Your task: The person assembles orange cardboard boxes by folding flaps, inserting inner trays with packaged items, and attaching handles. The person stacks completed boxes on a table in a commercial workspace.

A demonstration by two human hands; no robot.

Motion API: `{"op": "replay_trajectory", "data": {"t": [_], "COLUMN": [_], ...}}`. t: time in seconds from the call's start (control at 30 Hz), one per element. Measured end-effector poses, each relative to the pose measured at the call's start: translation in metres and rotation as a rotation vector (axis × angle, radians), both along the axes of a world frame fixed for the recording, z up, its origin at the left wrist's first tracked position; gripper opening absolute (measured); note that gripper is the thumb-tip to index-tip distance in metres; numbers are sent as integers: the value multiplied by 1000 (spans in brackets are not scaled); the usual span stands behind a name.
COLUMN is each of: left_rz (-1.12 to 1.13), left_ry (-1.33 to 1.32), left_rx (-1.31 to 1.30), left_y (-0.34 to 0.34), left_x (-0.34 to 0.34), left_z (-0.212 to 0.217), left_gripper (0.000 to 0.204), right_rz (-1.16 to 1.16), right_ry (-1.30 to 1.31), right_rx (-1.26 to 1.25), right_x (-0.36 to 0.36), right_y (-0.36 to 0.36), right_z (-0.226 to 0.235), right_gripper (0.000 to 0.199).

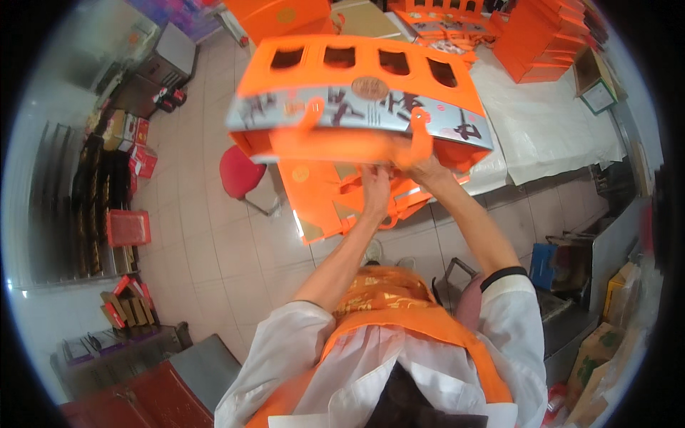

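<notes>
An orange carton [371, 114] with a silver band, dark brush lettering and a row of cut-out windows is raised before me, tilted, above the table's near edge. Its near side has a blurred orange flap or strap [335, 146]. My right hand [430, 173] is closed on the carton's near edge, at the foot of an upright orange strap [421, 132]. My left hand [377, 187] is closed at the lower edge, left of the right hand; its fingertips are partly hidden beneath the carton. Under it lie flat orange carton pieces [307, 192].
A table with a white cover [564, 135] spreads to the right, bearing a stack of orange cartons [539, 43]. A red stool [241, 171] stands to the left on the tiled floor. Red crates [128, 227] and racks line the left wall; a blue box [544, 265] is at the right.
</notes>
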State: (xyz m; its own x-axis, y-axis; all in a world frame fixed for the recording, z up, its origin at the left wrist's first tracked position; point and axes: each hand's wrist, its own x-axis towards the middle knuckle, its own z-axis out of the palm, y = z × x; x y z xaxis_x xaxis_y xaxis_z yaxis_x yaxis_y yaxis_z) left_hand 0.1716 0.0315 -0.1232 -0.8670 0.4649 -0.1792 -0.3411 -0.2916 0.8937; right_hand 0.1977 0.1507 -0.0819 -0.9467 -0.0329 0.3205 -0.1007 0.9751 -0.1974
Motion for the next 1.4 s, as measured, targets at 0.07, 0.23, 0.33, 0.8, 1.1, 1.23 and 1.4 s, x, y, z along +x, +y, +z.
{"op": "replay_trajectory", "data": {"t": [0.07, 0.23, 0.33, 0.8, 1.1, 1.23, 1.4], "left_rz": [-87, -602, -636, -617, -327, -105, -201], "left_ry": [-262, 358, 970, 1519, 1199, 831, 1311], "left_rx": [-142, -527, -742, -1492, -1653, -1084, -1501], "left_y": [-16, -91, -117, -87, -51, -35, -38], "left_x": [21, 46, 40, -61, -40, -34, -34], "left_z": [-44, -75, -44, -52, -44, -22, -34], "left_gripper": [19, 34, 38, 71, 33, 31, 44], "right_rz": [43, -115, -146, -73, -740, -823, -873], "right_ry": [-339, -394, -342, -659, 420, 312, -33], "right_rx": [-26, 347, 34, -783, -107, 539, 765], "right_x": [9, 57, 65, 91, 16, -41, -91], "right_y": [-2, -1, -4, 113, 538, 652, 707], "right_z": [-48, -137, -146, -83, 101, 192, 243], "right_gripper": [58, 67, 66, 47, 66, 83, 80]}}
